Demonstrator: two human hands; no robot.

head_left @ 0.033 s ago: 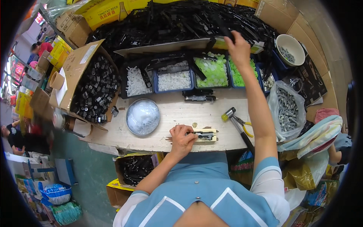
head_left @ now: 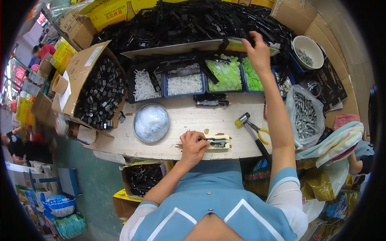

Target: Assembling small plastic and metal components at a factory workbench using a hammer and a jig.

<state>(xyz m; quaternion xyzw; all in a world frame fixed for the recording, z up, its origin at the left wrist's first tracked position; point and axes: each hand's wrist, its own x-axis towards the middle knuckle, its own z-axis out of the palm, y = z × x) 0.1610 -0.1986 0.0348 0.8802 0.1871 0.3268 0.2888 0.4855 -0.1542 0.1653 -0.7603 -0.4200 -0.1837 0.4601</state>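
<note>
My left hand [head_left: 194, 148] is at the front of the workbench, its fingers closed on a black and silver slide-like part [head_left: 218, 142]. That part lies in a small cream-coloured fixture [head_left: 227, 137]; my fingers cover its left end. My right hand [head_left: 258, 54] is stretched out over the far bins, thumb and fingers apart, with nothing seen between them. Beyond it lies a large heap of black parts [head_left: 189, 24]. A hammer [head_left: 254, 136] and yellow-handled pliers [head_left: 262, 134] rest near my right forearm.
Bins of white pieces [head_left: 184, 85] and green pieces [head_left: 225, 74] line the back. A round metal dish [head_left: 151, 122] stands left of centre, beside a carton of black pieces [head_left: 102, 94]. At right are a bag of metal pins [head_left: 304, 114] and a cream bowl [head_left: 309, 52].
My right hand has moved slightly right, its thumb and fingers wider apart. A dark piece seen by its fingertips earlier no longer shows there. My left hand has barely moved.
</note>
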